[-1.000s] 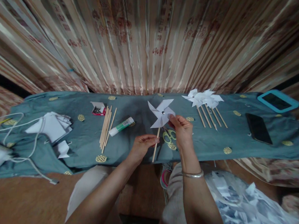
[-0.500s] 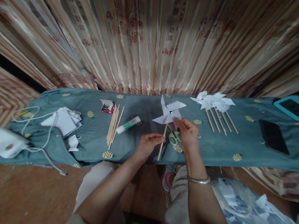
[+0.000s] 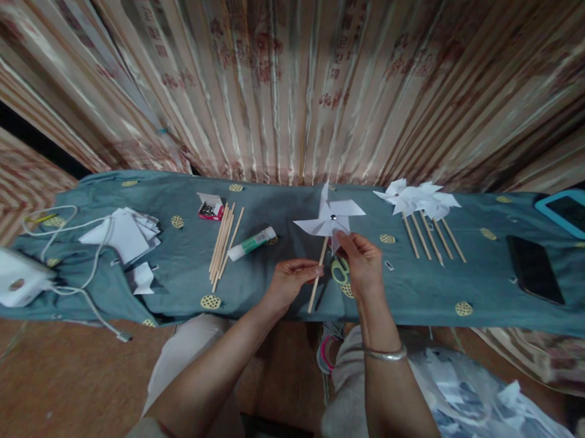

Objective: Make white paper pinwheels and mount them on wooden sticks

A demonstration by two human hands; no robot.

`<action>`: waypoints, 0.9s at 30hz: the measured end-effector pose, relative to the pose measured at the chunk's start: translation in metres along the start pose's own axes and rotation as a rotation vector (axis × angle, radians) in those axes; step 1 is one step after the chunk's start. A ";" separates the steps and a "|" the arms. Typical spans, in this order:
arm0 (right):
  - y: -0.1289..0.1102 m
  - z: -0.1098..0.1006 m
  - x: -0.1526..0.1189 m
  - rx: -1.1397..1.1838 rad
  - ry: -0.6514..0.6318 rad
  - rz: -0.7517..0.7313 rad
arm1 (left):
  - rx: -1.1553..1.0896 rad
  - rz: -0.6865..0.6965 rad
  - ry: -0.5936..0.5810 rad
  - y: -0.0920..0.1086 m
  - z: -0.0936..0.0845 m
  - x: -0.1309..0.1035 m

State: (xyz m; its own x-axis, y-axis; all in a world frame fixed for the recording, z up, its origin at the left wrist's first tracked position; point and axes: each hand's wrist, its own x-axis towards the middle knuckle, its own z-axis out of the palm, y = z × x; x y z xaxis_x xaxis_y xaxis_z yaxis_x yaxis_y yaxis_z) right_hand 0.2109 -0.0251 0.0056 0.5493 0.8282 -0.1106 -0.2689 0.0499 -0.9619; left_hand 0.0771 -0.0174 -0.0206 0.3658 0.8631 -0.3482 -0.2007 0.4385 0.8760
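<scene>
Behind right grip [image 3: 368, 267], half-hidden scissors [image 3: 334, 270]

You seemed to be in a home: long red-printed curtains [image 3: 296, 92] hung behind your cloth-draped table [image 3: 418, 291], above a reddish-brown floor [image 3: 86, 371].

Pinwheel [image 3: 339, 223]: white; centre pin [image 3: 333, 217]: silver. Held stick [image 3: 323, 251]: pale wood tone. Tabletop cloth [image 3: 422, 291]: grey-green, yellow pineapple print. Glue stick [image 3: 253, 243]: green and white. Pin box [image 3: 218, 213]: red. Scissors handles [image 3: 333, 270]: light green. Curtain [image 3: 292, 79]: beige, reddish print.
</scene>
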 end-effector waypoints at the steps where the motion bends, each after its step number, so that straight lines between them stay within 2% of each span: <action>1: 0.000 -0.001 0.000 -0.001 0.002 -0.006 | -0.002 -0.002 0.000 0.000 0.000 0.000; 9: -0.002 0.000 0.000 0.003 0.018 -0.040 | -0.003 0.010 0.015 0.001 -0.001 0.000; 27: -0.003 0.002 -0.003 -0.009 0.016 0.008 | -0.005 0.008 0.013 0.003 0.002 -0.001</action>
State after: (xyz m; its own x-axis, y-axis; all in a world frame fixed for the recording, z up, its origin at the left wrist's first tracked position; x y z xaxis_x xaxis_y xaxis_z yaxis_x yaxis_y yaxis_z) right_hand 0.2090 -0.0267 0.0094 0.5595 0.8198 -0.1225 -0.2662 0.0377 -0.9632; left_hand 0.0774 -0.0175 -0.0166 0.3528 0.8696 -0.3454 -0.2082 0.4329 0.8771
